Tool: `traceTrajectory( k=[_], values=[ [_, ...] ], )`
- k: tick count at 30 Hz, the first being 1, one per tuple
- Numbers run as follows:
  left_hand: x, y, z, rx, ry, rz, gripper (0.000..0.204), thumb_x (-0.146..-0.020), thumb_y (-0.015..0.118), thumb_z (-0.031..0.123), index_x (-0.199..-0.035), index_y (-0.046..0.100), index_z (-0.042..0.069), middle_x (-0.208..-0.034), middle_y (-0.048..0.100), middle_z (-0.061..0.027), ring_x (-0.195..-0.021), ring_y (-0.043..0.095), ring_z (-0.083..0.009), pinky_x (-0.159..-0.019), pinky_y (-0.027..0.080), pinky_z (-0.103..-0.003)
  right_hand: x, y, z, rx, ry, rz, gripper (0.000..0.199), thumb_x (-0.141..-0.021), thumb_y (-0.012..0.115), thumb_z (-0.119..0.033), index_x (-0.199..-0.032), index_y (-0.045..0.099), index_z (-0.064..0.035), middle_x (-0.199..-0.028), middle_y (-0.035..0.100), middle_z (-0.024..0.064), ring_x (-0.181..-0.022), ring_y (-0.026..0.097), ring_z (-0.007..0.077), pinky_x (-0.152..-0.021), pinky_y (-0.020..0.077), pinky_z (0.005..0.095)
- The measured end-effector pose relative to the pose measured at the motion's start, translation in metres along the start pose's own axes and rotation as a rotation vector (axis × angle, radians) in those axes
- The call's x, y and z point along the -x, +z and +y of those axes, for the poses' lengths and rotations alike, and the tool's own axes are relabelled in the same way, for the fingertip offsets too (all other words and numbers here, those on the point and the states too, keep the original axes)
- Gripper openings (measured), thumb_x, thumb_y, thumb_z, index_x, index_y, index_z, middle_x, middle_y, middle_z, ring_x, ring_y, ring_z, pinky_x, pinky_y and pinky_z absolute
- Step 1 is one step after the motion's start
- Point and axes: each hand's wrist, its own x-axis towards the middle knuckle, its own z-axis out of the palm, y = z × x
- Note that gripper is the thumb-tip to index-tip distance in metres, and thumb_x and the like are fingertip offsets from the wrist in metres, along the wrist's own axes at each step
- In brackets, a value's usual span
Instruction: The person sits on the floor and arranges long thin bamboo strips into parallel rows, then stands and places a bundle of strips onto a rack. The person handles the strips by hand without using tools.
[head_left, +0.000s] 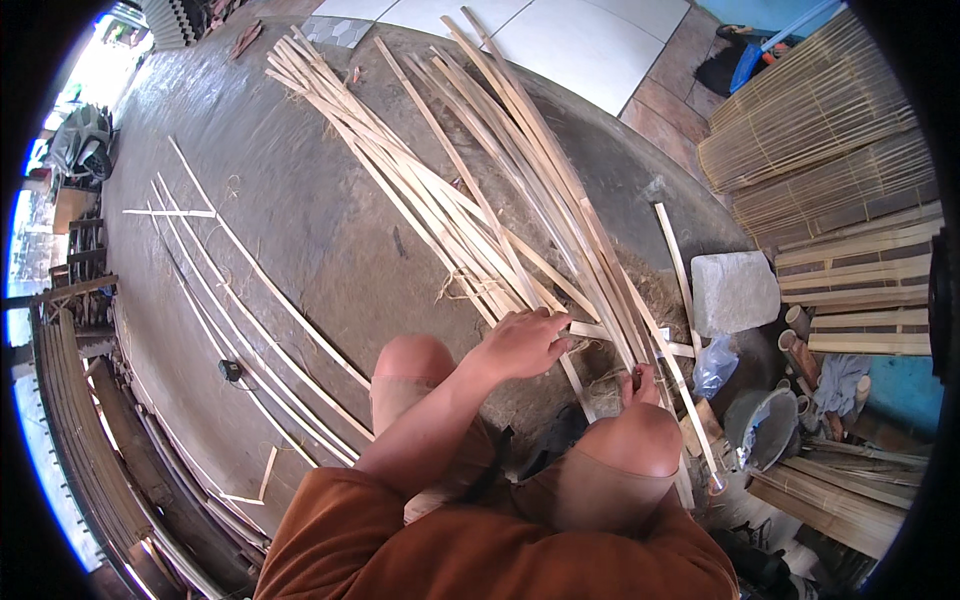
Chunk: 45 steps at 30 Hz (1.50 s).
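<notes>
My left hand point(522, 345) is over the near end of a bundle of pale bamboo strips point(400, 185). Its thumb stands apart from the fingers, and nothing shows in its grasp. Beside my right knee, my right hand point(641, 384) is closed around the near part of long bamboo strips point(560, 205) that stretch away toward the white tiles. Part of that hand is hidden behind the knee. A short pale bamboo piece point(590, 330) lies crosswise between the hands.
Several thin strips point(255, 260) lie on the concrete floor at left, by a small dark tape-measure-like object point(230, 371). At right are a pale stone block point(735, 292), a plastic bag point(714, 366), a grey bucket point(768, 430) and bamboo blinds point(800, 125). A motorbike point(85, 143) stands far left.
</notes>
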Motion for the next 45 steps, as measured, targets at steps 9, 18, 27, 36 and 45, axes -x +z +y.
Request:
traceTrajectory(
  k=[9,18,27,36,45],
  values=[
    [-0.016,0.014,-0.009,-0.016,0.004,-0.033,0.042,-0.101,0.057,0.035,-0.131,0.058,0.006,-0.111,0.068,-0.026,-0.108,0.065,-0.0441,-0.096,0.05,-0.051,-0.031,-0.033,-0.054,-0.082,-0.065,-0.201,0.027,-0.105,0.056,-0.031,-0.11,0.065,-0.0056,-0.065,0.06,0.0168,-0.056,0.057,0.0269,-0.057,0.0451,0.0406],
    [-0.009,0.01,-0.002,-0.021,-0.009,-0.006,0.044,-0.1,0.057,0.035,-0.134,0.057,0.007,-0.112,0.068,-0.026,-0.108,0.065,-0.0442,-0.096,0.05,-0.051,-0.044,0.0,-0.057,-0.15,-0.143,-0.276,0.036,-0.097,0.07,-0.026,-0.128,0.062,-0.0096,-0.082,0.069,0.02,-0.071,0.07,0.0326,-0.066,0.0533,0.0413],
    [-0.004,0.015,-0.008,-0.04,0.009,0.031,0.041,-0.098,0.06,0.032,-0.131,0.059,0.007,-0.109,0.068,-0.0238,-0.107,0.065,-0.0431,-0.095,0.05,-0.051,-0.032,0.061,-0.047,-0.082,-0.3,-0.298,0.038,-0.091,0.073,-0.021,-0.125,0.064,-0.0045,-0.101,0.071,0.0243,-0.09,0.071,0.0405,-0.079,0.0561,0.0483],
    [0.006,0.004,-0.017,-0.046,-0.005,0.041,0.04,-0.098,0.061,0.032,-0.128,0.061,0.006,-0.113,0.068,-0.0226,-0.106,0.065,-0.0418,-0.093,0.051,-0.05,-0.082,0.055,0.003,0.614,-0.159,-0.264,0.056,-0.091,0.071,-0.035,-0.136,0.048,-0.0108,-0.133,0.053,0.0169,-0.12,0.057,0.0409,-0.098,0.0483,0.0543],
    [0.005,0.009,-0.026,-0.022,-0.019,0.072,0.04,-0.1,0.06,0.032,-0.131,0.061,0.008,-0.112,0.069,-0.0215,-0.106,0.065,-0.0403,-0.091,0.051,-0.048,-0.106,0.028,0.035,0.013,-0.017,-0.358,0.028,-0.1,0.061,-0.028,-0.113,0.062,-0.0031,-0.096,0.071,0.0164,-0.089,0.072,0.0335,-0.078,0.0564,0.0421]
  ],
)
